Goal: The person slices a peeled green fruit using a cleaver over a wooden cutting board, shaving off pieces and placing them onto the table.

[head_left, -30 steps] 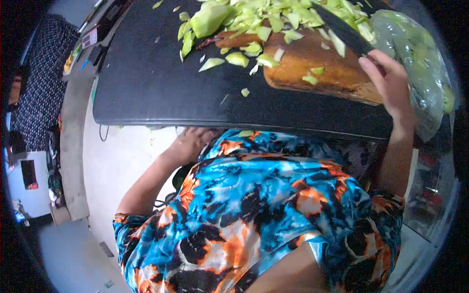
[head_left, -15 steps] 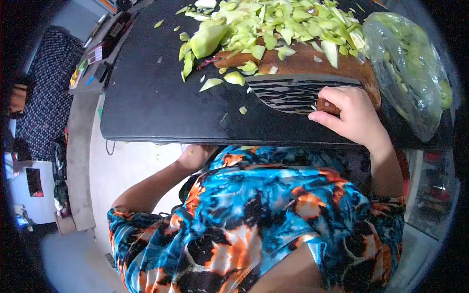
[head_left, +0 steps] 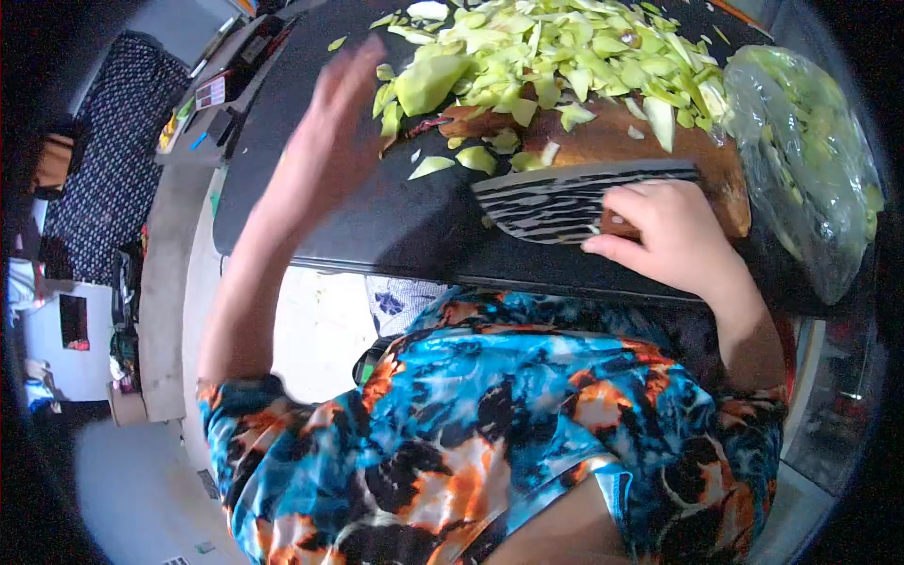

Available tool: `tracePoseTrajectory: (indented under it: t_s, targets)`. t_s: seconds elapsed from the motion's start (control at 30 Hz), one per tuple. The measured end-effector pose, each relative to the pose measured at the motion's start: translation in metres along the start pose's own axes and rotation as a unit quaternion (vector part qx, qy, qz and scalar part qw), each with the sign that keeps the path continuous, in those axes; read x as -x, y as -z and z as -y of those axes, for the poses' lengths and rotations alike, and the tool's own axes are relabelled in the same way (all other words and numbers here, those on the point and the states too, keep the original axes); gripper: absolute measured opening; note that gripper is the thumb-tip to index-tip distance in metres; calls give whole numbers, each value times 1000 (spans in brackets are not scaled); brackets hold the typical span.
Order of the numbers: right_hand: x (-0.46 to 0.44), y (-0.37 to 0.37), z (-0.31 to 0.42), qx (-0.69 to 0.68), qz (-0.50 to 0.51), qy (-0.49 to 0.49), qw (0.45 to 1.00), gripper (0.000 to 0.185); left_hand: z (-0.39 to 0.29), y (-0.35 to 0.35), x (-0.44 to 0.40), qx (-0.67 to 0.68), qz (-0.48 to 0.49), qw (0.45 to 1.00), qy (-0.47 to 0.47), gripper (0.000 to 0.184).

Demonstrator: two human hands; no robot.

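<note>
My right hand (head_left: 664, 226) is wrapped round the brown wooden handle of a kitchen knife (head_left: 541, 209). The broad blade, striped dark and light, points left and lies along the near edge of a wooden cutting board (head_left: 612, 132). My left hand (head_left: 339, 118), smeared by motion, is over the left part of the black table (head_left: 311, 245). Its fingers look stretched out, with nothing visible in them. Just right of it sits a large peeled pale green piece (head_left: 428, 87), possibly fruit. A heap of thin pale green slices (head_left: 584, 47) covers the board's far side.
On the right stands a clear plastic bag (head_left: 800, 160) with green pieces inside. A few loose slices (head_left: 476, 160) lie near the knife tip. Left of the table are a cluttered shelf (head_left: 212, 94) and a dark patterned cloth (head_left: 113, 160).
My left hand has risen from below the table's front edge to above its left side. The right hand still holds the knife, its blade slightly shifted. The view has moved a little.
</note>
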State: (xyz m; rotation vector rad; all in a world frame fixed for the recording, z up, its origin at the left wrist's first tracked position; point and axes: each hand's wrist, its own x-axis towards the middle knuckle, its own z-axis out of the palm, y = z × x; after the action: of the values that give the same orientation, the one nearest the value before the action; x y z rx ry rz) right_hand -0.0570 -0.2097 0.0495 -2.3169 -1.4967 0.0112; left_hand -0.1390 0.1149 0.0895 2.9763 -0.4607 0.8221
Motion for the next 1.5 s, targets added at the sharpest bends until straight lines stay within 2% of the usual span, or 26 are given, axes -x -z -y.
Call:
tracePoseTrajectory:
  t_s: [0.07,0.13,0.17,0.2,0.27,0.4,0.47,0.5,0.6,0.63,0.7,0.73,0.8,0.83,0.87,0.97,1.07,1.2,1.23,1.33,1.37,1.47,1.5]
  targets:
    - [-16,-3,1,-7,24,1,1000,40,26,-28,-35,-31,-88,994,56,70]
    - [-28,-6,-11,16,25,-20,999,40,75,-75,-46,-3,-6,994,108,62]
    - [-33,-7,-17,27,26,-31,999,40,114,-110,-48,108,113,976,151,54]
    - [-34,-6,-26,31,6,-41,999,41,90,-98,-56,144,210,940,225,51]
    - [-36,2,-44,61,-4,-74,995,42,90,-112,-43,113,153,966,176,56]
    - [-42,15,-79,105,-75,-235,963,47,72,-112,-35,53,152,960,227,64]
    - [-40,26,-97,-1,-133,-269,954,47,60,-107,-38,47,152,956,246,67]
    - [-35,34,-99,12,-155,-250,956,42,54,-108,-37,7,143,960,241,68]
    - [-21,53,-78,-146,-204,-267,931,36,45,-108,-35,12,63,981,183,64]
    - [-15,58,-80,-199,-191,-249,928,32,39,-107,-35,34,28,984,172,62]
    - [-8,66,-70,-216,-170,-284,919,30,23,-99,-37,76,-44,985,149,60]
    - [-5,67,-65,-224,-159,-301,913,30,12,-94,-40,86,-64,989,100,61]
    - [0,64,-56,-229,-142,-274,923,29,-16,-83,-45,110,-101,989,3,63]
    - [3,63,-51,-232,-134,-261,927,29,-28,-83,-47,116,-89,989,-30,69]
    - [5,63,-45,-230,-111,-266,930,28,-44,-75,-47,116,-34,992,-32,70]
    - [8,61,-32,-204,-58,-278,937,21,-83,-75,-44,114,48,990,-63,53]
    - [7,64,-19,-189,-77,-265,942,22,-94,-69,-45,92,69,991,-61,51]
    - [0,51,-15,-165,-232,-183,941,27,-98,-74,-43,56,45,995,-74,52]
    - [-3,54,-12,-168,-222,-201,939,28,-98,-77,-42,49,23,995,-81,53]
    - [-13,36,-25,71,-93,-156,981,28,-101,-85,-39,38,-8,995,-87,54]
    - [-13,38,-21,40,-40,-206,977,29,-101,-86,-39,37,-12,995,-87,54]
    - [-11,41,-28,43,-60,-157,985,30,-103,-85,-36,31,-21,995,-91,54]
    - [-11,48,-23,-10,-68,-201,977,31,-101,-85,-35,44,-17,995,-92,51]
